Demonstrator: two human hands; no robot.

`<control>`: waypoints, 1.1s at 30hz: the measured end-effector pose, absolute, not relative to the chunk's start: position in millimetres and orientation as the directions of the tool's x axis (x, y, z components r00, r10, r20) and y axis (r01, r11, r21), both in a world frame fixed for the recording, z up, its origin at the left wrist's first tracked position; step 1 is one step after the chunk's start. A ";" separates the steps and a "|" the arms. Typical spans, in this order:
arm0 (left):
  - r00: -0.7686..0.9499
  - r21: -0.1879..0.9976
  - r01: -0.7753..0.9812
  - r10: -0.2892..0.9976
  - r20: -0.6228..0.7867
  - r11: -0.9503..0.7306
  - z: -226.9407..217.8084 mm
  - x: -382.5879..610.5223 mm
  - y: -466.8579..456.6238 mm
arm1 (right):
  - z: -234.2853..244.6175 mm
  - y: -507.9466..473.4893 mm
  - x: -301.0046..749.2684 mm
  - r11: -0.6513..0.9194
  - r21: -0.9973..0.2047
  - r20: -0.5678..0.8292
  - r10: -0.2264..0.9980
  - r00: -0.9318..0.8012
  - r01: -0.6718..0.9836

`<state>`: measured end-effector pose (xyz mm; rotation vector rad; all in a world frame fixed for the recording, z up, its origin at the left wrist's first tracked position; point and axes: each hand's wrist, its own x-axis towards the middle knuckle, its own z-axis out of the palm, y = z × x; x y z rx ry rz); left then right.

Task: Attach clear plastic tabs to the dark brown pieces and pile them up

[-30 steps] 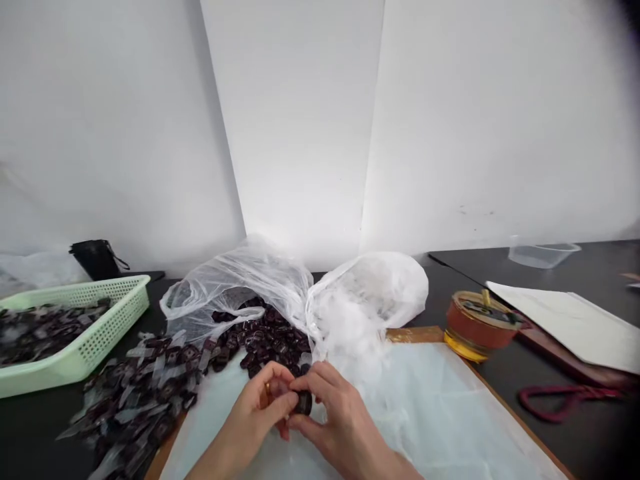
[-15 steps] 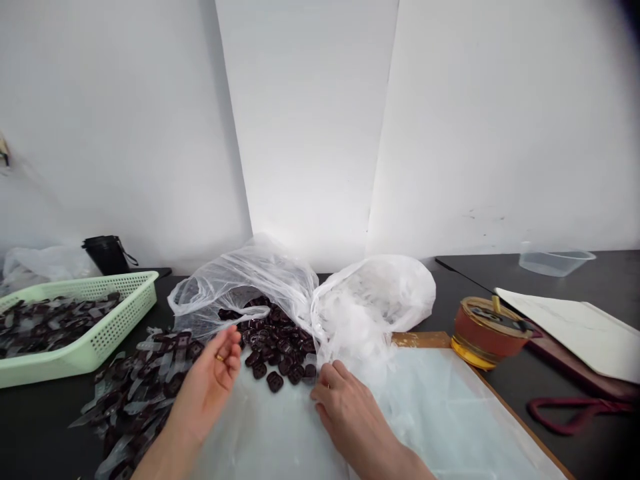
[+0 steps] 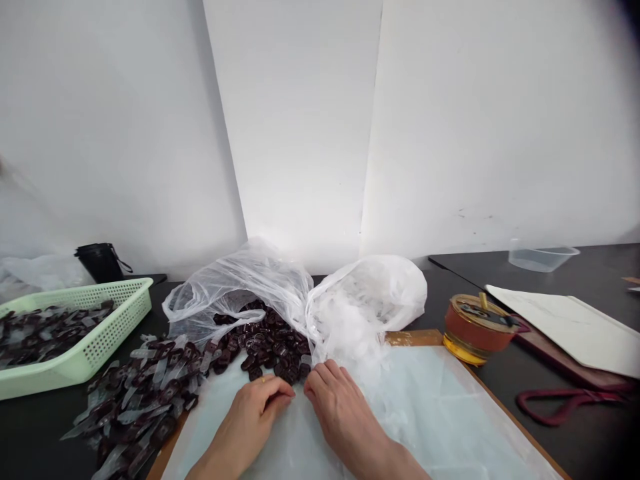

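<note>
Left hand (image 3: 257, 410) palm down, fingers curled, right hand (image 3: 337, 410) palm down beside it, fingertips nearly meeting

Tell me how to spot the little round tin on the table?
Look at the dark table, then the crumpled white plastic bags in its middle. Just right of them sits the tin: low, round, reddish-brown with a gold bottom edge, unlike the flat white paper beside it.
</note>
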<state>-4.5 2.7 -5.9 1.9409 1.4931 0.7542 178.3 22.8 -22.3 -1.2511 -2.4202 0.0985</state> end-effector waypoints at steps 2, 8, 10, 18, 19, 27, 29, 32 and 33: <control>0.192 0.753 0.632 0.979 0.073 -0.181 -3.7 -7.1 3.7 | -16.8 20.6 179.9 0.598 -0.326 0.317 0.799 -0.512 0.732; 0.164 0.783 0.597 0.982 0.095 -0.175 -2.3 -16.3 7.0 | -3.7 20.0 190.2 0.504 -0.709 0.283 0.844 -0.456 0.493; 0.158 0.793 0.588 0.984 0.084 -0.162 -2.0 -17.9 7.1 | -1.8 22.7 191.2 0.424 -0.804 0.256 0.880 -0.401 0.417; 0.203 0.838 0.529 0.979 0.029 -0.134 3.4 -15.4 3.4 | 1.0 28.0 185.6 -0.018 -0.982 0.046 0.941 -0.334 -0.186; 0.199 0.841 0.525 0.980 0.032 -0.134 3.8 -15.4 3.6 | 1.5 26.2 184.8 -0.045 -0.972 0.039 0.936 -0.350 -0.229; 0.141 0.818 0.557 0.987 0.081 -0.147 8.9 -24.9 9.3 | 9.1 18.4 182.6 -0.231 -0.846 -0.016 0.912 -0.410 -0.480; 0.108 0.775 0.613 0.988 0.109 -0.153 7.2 -29.1 11.5 | 10.6 19.8 184.3 -0.228 -0.839 -0.008 0.913 -0.408 -0.494; 0.092 0.702 0.695 0.988 0.126 -0.154 0.1 -33.3 14.2 | 11.0 21.1 185.5 -0.212 -0.862 -0.011 0.916 -0.401 -0.460; 0.101 0.684 0.711 0.987 0.128 -0.161 -2.8 -33.8 14.7 | 10.4 21.3 185.4 -0.209 -0.876 -0.021 0.916 -0.400 -0.434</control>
